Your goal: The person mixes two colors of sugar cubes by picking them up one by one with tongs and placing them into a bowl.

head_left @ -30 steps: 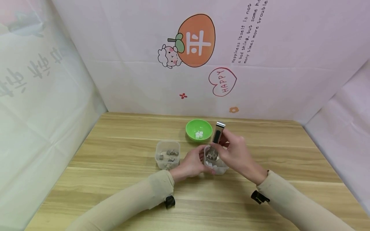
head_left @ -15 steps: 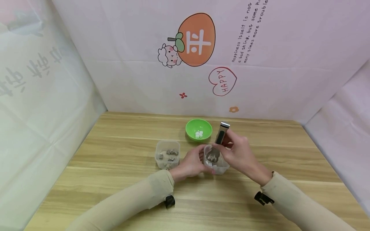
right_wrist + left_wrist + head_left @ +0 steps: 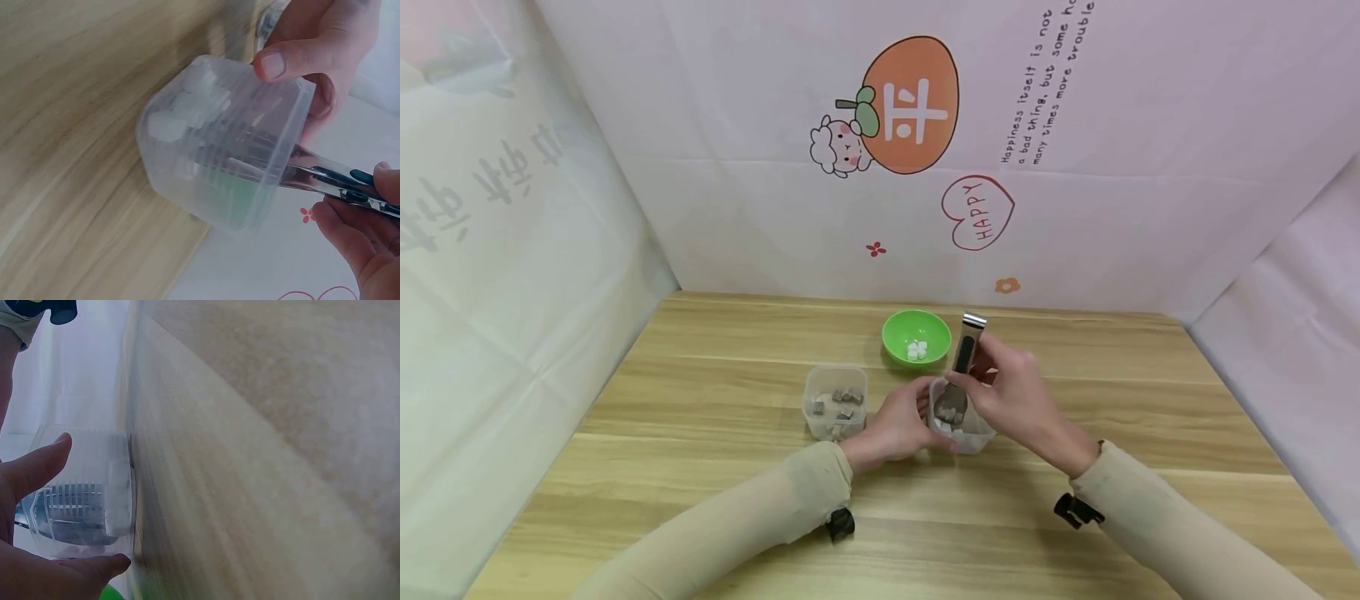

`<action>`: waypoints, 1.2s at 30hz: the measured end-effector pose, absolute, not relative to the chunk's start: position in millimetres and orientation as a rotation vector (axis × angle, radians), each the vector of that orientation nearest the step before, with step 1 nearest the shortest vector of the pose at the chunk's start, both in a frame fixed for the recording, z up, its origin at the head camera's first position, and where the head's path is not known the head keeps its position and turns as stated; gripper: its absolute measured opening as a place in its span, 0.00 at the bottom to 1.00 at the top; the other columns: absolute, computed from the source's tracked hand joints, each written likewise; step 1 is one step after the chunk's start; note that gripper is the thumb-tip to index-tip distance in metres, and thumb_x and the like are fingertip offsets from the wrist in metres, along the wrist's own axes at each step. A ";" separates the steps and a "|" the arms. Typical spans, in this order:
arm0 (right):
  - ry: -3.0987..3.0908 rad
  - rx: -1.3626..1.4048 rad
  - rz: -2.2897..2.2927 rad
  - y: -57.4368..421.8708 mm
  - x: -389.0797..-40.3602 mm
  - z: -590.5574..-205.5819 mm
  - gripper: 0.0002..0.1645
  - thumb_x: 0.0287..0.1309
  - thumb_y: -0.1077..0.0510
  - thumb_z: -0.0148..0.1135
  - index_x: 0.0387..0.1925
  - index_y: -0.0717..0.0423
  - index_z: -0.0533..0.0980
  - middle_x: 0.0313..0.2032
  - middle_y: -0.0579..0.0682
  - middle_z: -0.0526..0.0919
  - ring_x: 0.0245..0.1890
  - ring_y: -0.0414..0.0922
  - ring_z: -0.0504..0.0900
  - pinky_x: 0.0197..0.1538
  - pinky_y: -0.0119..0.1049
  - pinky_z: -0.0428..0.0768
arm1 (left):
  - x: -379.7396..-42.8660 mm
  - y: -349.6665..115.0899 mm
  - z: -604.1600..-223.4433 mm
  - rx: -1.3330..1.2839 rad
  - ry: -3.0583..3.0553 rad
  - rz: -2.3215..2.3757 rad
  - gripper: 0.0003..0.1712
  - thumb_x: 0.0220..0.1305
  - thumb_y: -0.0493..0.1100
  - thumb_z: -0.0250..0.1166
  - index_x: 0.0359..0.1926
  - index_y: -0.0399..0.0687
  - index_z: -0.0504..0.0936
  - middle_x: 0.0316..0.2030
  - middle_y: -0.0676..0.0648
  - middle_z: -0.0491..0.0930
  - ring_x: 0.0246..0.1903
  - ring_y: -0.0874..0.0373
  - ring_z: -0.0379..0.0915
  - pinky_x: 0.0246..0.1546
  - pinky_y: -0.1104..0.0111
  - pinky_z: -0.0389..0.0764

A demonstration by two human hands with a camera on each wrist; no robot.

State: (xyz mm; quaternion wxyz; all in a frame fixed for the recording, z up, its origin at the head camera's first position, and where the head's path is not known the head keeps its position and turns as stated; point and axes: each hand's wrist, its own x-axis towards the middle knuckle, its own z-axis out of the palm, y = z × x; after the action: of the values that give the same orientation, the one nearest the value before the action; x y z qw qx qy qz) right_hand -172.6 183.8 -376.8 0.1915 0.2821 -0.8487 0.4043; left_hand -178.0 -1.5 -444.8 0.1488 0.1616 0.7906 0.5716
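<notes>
My left hand [image 3: 895,427] grips a clear plastic container [image 3: 250,94] from its left side, with the thumb on the near wall and fingers around the far side. Several white cubes [image 3: 181,115] show through the wall near its bottom. In my right hand [image 3: 1021,404] I hold metal tongs [image 3: 967,352] with dark inserts on the handles. Their slotted ends [image 3: 72,503] reach down inside the container, among the cubes. The tongs stand nearly upright, leaning slightly right at the top.
Behind the container stands a green bowl [image 3: 895,333] with several white cubes [image 3: 917,350] in it. To the left is a second clear container [image 3: 812,392] holding several greyish metallic cubes [image 3: 847,396]. All stand on a wooden table [image 3: 715,417] backed by a printed white cloth [image 3: 760,208].
The tops of the tongs swung right with my right hand, then came back left. The tong ends stayed inside the container. My left hand has kept its place.
</notes>
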 end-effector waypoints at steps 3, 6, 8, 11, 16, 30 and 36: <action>-2.388 0.784 1.141 184.4 -172.5 -378.7 0.19 0.53 0.75 0.76 0.40 0.59 0.77 0.28 0.50 0.86 0.27 0.43 0.86 0.29 0.39 0.90 | -177.5 -1.9 -444.0 0.469 2.282 1.636 0.57 0.41 0.35 0.89 0.73 0.44 0.71 0.66 0.44 0.78 0.64 0.52 0.76 0.69 0.61 0.75; -2.369 0.773 1.162 186.0 -173.3 -380.9 0.19 0.53 0.77 0.76 0.39 0.60 0.77 0.28 0.51 0.87 0.27 0.44 0.86 0.29 0.37 0.90 | -177.3 -2.5 -444.0 0.469 2.281 1.633 0.57 0.41 0.35 0.89 0.74 0.43 0.71 0.66 0.44 0.78 0.65 0.51 0.75 0.69 0.60 0.75; -2.358 0.749 1.165 187.5 -173.7 -381.1 0.19 0.52 0.77 0.76 0.39 0.61 0.77 0.28 0.51 0.87 0.26 0.44 0.86 0.28 0.35 0.89 | -177.7 -2.6 -444.4 0.467 2.273 1.636 0.57 0.42 0.35 0.88 0.74 0.43 0.70 0.67 0.44 0.77 0.66 0.51 0.74 0.69 0.60 0.75; -2.339 0.707 1.176 190.0 -173.9 -379.5 0.18 0.52 0.77 0.76 0.39 0.61 0.77 0.28 0.50 0.87 0.26 0.44 0.86 0.28 0.31 0.88 | -178.3 -2.6 -445.3 0.460 2.260 1.642 0.58 0.42 0.35 0.88 0.74 0.42 0.69 0.67 0.43 0.77 0.66 0.50 0.74 0.69 0.60 0.75; -2.312 0.668 1.179 195.2 -173.5 -374.4 0.18 0.52 0.76 0.77 0.38 0.61 0.76 0.28 0.50 0.88 0.26 0.44 0.86 0.30 0.28 0.88 | -178.6 -1.9 -446.3 0.462 2.265 1.645 0.58 0.41 0.35 0.88 0.74 0.42 0.70 0.66 0.43 0.78 0.65 0.50 0.75 0.69 0.60 0.75; -2.272 0.538 1.143 209.6 -167.6 -349.6 0.17 0.52 0.75 0.78 0.38 0.64 0.78 0.28 0.52 0.87 0.27 0.39 0.85 0.33 0.26 0.87 | -177.3 -1.7 -444.8 0.442 2.209 1.671 0.58 0.44 0.33 0.87 0.76 0.40 0.67 0.69 0.40 0.75 0.69 0.47 0.72 0.71 0.60 0.72; -2.277 0.469 1.163 212.9 -169.0 -341.3 0.16 0.53 0.72 0.78 0.39 0.65 0.78 0.30 0.53 0.87 0.28 0.36 0.85 0.34 0.25 0.87 | -177.5 -0.7 -446.6 0.431 2.213 1.669 0.59 0.43 0.33 0.87 0.76 0.39 0.66 0.70 0.40 0.74 0.69 0.46 0.71 0.71 0.60 0.72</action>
State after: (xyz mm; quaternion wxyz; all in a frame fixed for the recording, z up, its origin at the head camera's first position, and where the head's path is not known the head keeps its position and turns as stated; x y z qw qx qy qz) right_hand -169.0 212.9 -341.3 0.2676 0.1740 -0.8441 0.4309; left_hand -177.5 -0.7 -446.6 0.1672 0.1514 0.7778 0.5866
